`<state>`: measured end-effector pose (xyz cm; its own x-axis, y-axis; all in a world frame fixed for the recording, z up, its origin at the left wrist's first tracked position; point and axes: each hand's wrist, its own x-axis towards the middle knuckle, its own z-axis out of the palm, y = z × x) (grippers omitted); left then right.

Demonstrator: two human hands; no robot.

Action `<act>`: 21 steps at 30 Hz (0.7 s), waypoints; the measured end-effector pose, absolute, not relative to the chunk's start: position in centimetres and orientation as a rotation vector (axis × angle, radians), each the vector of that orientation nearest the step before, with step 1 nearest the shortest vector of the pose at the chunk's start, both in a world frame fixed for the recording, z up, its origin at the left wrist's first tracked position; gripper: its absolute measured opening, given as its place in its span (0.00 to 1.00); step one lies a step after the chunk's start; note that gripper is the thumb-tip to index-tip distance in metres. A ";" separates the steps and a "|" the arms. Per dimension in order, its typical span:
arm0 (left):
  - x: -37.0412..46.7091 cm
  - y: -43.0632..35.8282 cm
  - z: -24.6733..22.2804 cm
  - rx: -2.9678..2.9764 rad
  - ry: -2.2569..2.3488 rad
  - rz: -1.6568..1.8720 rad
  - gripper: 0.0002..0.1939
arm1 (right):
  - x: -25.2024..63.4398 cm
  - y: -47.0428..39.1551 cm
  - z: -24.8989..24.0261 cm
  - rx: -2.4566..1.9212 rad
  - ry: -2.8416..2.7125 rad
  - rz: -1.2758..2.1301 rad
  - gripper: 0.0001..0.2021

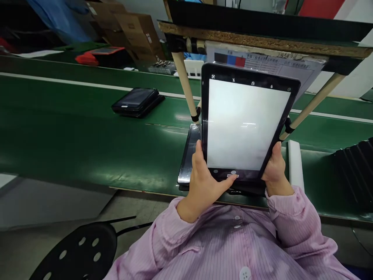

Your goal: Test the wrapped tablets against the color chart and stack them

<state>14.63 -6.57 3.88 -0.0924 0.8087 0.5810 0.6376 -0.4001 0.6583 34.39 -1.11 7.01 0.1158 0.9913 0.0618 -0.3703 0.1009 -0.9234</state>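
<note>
In the head view, the left hand (202, 184) grips the tablet (247, 124) at its lower left, thumb on the bottom bezel; the right hand (275, 167) grasps its right edge. The tablet is held above the worktop (72, 132).

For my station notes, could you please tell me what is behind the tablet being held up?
Behind the held tablet, a printed sheet and part of a glossy dark panel show past its edges; whatever its body covers cannot be seen.
</note>
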 end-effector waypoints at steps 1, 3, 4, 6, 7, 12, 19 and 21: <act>14.7 -6.5 3.7 1.996 1.624 1.499 0.73 | 34.3 -1.0 7.0 -0.918 -0.899 1.217 0.38; 14.8 -6.5 3.3 1.998 1.635 1.488 0.73 | 34.3 -1.0 6.9 -0.926 -0.919 1.194 0.38; 14.8 -6.5 3.2 2.002 1.633 1.482 0.73 | 34.3 -1.0 6.9 -0.924 -0.929 1.189 0.38; 14.8 -6.5 2.9 2.014 1.618 1.474 0.72 | 34.4 -1.1 6.8 -0.920 -0.951 1.200 0.37; 14.8 -6.5 2.8 2.018 1.609 1.474 0.72 | 34.4 -1.1 6.8 -0.924 -0.963 1.211 0.38; 14.9 -6.6 2.6 2.031 1.580 1.499 0.71 | 34.6 -1.4 6.8 -0.985 -1.002 1.202 0.43; 14.8 -7.2 2.1 2.199 1.529 1.671 0.66 | 34.4 -2.4 7.0 -0.938 -1.055 1.206 0.41; 14.5 -7.4 2.0 2.313 1.500 1.694 0.56 | 34.2 -2.8 7.2 -0.924 -1.053 1.181 0.41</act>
